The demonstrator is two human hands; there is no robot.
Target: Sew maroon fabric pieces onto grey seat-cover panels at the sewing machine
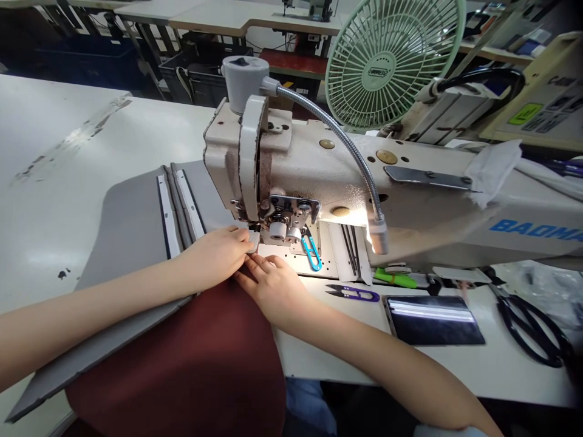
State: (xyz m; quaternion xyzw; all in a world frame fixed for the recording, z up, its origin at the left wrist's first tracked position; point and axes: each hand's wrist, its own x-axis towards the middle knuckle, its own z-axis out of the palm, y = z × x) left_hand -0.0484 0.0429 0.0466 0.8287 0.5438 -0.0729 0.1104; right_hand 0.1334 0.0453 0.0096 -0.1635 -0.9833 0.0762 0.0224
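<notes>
My left hand (221, 258) lies on the grey panel (127, 212), fingers bent and pressed together on its edge beside the presser foot of a sewing machine (277, 224). A small ribbed light piece (254, 240) shows at those fingertips. Close against it, my right hand (277, 290) has its fingers closed on the upper edge of dark red fabric (195, 364), which hangs over the table's front. Exactly what lies between the fingertips is partly hidden. Two white strips (189, 203) run along a fold in the grey panel.
Blue thread snips (312, 252) lie on the machine bed, purple snips (353, 293) in front. Rightward are a phone (435, 320), a green-handled tool (395, 278) and black scissors (531, 328). A bendable lamp (378, 235) lights the bed; a green fan (394, 60) stands behind.
</notes>
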